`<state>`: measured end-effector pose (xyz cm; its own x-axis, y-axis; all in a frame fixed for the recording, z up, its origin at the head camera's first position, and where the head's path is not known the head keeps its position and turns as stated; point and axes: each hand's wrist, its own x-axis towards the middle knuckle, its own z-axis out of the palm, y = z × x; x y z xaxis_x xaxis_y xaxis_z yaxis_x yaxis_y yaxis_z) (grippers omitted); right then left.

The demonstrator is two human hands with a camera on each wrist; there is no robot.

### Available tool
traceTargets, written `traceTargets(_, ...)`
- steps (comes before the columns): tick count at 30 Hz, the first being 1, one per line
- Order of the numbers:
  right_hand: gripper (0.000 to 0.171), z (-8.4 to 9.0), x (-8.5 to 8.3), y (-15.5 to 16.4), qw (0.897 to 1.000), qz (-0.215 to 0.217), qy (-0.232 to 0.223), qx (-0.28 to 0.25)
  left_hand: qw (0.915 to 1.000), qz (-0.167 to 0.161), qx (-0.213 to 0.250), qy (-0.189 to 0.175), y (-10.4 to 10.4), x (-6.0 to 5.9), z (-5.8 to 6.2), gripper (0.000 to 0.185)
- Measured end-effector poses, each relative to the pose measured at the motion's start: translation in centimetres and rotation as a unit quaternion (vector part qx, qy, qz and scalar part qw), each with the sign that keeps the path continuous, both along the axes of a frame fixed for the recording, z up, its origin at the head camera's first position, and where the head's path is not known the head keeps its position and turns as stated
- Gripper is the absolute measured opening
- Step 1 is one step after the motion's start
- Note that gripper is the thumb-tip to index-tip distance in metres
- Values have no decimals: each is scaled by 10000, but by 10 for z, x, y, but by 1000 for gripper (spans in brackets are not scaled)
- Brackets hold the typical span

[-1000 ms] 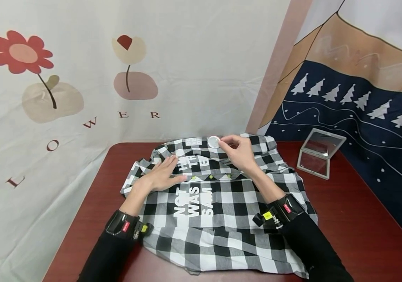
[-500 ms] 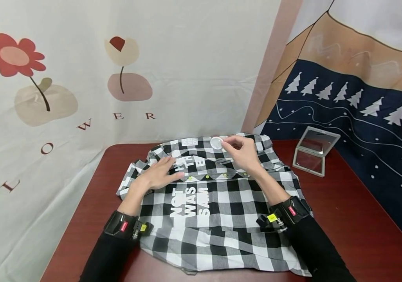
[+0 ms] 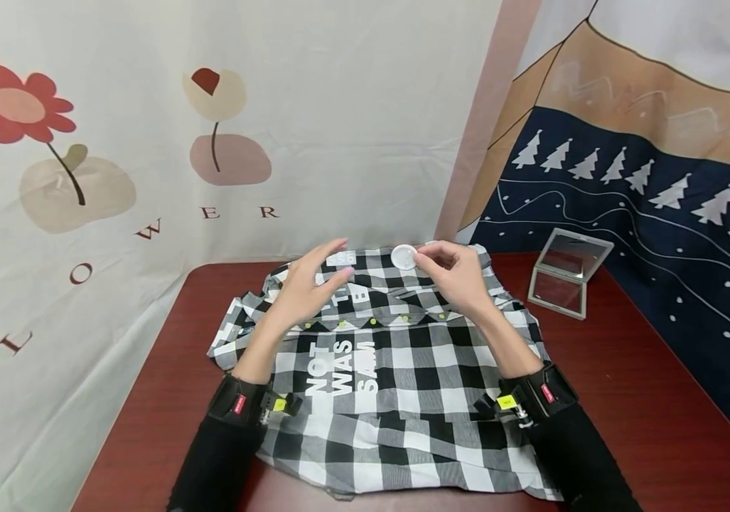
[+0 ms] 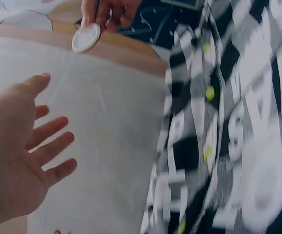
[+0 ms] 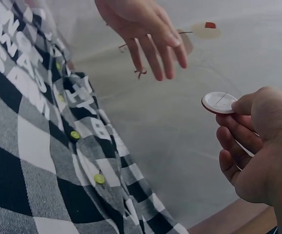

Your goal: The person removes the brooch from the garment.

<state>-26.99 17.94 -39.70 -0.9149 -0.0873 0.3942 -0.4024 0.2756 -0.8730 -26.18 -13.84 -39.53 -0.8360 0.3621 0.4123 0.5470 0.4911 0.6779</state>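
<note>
My right hand [image 3: 457, 279] pinches a round pin badge [image 3: 404, 257] between thumb and fingers at the far side of the shirt. In the right wrist view the badge [image 5: 218, 101] shows a white back with a thin pin and a reddish rim. My left hand [image 3: 301, 288] is raised over the shirt's far left part, fingers spread and holding nothing, apart from the badge. Under both hands a black-and-white checked shirt [image 3: 428, 363] lies spread out, with yellow-green buttons [image 3: 373, 322] along its placket and white printed letters [image 3: 342, 366].
An open folding case with a mirror-like panel [image 3: 574, 256] stands at the right on the red-brown table [image 3: 633, 405]. Behind the table hang a white cloth with flower prints [image 3: 365, 142] and a dark blue cloth with white trees [image 3: 633, 213].
My left hand has lifted off the shirt and moved up and right toward the badge. The right hand keeps its pinch on the badge, now tilted a little more toward view.
</note>
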Motion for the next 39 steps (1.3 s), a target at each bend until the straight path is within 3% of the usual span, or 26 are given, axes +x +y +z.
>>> traceTargets(5, 15, 3, 4, 0, 9997, 170, 30, -187, 9968, -55, 738, 288, 19, 4, 3, 55)
traceTargets(15, 14, 9, 10, -1, 9984, 455, 117, -312, 9889, -256, 1447, 212, 41, 15, 11, 49)
traceTargets(24, 12, 16, 18, -4, 9977, 607, 236, -204, 9910, -320, 1291, -172, 54, 26, 17, 44)
traceTargets(30, 11, 20, 24, -7, 9965, 772, 216, -237, 9885, -318, 1435, -367, 57, 30, 18, 37)
traceTargets(39, 9, 24, 29, -10, 9941, 1021, 352, -68, 9889, -162, 1446, -294, 61, 31, 15, 22)
